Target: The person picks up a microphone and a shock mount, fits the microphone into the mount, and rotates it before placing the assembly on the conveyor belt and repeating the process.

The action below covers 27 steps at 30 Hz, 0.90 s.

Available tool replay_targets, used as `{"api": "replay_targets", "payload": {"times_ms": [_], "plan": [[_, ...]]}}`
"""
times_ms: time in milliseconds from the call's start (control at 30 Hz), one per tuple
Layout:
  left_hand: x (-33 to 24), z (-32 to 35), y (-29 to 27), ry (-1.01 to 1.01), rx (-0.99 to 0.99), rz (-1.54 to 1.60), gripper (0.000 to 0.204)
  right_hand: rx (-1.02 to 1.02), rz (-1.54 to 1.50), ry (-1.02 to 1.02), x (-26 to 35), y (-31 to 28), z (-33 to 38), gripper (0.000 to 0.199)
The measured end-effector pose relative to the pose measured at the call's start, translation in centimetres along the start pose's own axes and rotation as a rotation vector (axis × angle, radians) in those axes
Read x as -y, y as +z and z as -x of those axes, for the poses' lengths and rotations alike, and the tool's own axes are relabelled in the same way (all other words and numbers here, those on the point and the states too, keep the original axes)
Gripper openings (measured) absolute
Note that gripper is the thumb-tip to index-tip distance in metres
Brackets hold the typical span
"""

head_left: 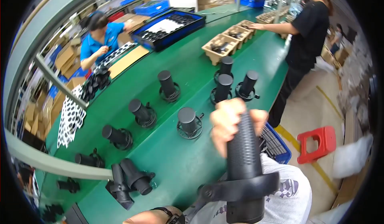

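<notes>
While the green table stretches away up the middle, cardboard trays sit in a row near its far end, pale brown and open-topped, with dark parts inside, and a blue crate lies to their left holding black pieces and a white sheet. Further left, brown cartons are stacked behind a person in a blue shirt, and a flat brown card rests on the table edge beside a black-and-white dotted sheet. Close in, one hand is wrapped tight around the top of a black ribbed tube, fingers curled over it, held up just off the near edge of the table; a black band crosses the tube lower down. I cannot tell which hand it is, and only a wrist with a dark strap shows at the bottom edge. Upright black cylinders on round bases dot the table between here and the trays, some lying on their sides at the left. A person in black stands at the right edge reaching into a tray, and a red stool and a blue basket sit on the floor nearby.
</notes>
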<state>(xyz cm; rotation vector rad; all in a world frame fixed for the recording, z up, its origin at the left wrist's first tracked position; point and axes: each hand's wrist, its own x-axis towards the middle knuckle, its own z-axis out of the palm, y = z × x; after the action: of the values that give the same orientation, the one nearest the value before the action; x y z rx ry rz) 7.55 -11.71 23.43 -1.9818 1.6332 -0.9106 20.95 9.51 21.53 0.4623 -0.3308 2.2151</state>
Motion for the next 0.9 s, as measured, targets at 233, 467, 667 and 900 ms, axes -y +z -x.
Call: {"api": "replay_targets", "payload": {"times_ms": [233,467,667,900], "plan": [[-5.9,1.1,1.5,-1.063,-0.065,-1.498,0.025,-0.013,1.407,-1.173,18.5,4.9,-2.7,0.028],[-2.9,2.0,0.3,-1.174,0.053,-1.339,0.016,-0.497,2.551,-0.804,31.3,-6.8,-11.6,0.041],[1.2,3.7,2.7,-1.135,-0.015,-1.595,0.014,-0.346,2.627,-0.611,35.0,-17.0,-10.5,0.039],[-0.4,1.8,-0.2,-1.389,0.212,-1.229,0.017,-0.372,2.734,-0.182,35.9,-16.5,-10.3,0.046]]}}
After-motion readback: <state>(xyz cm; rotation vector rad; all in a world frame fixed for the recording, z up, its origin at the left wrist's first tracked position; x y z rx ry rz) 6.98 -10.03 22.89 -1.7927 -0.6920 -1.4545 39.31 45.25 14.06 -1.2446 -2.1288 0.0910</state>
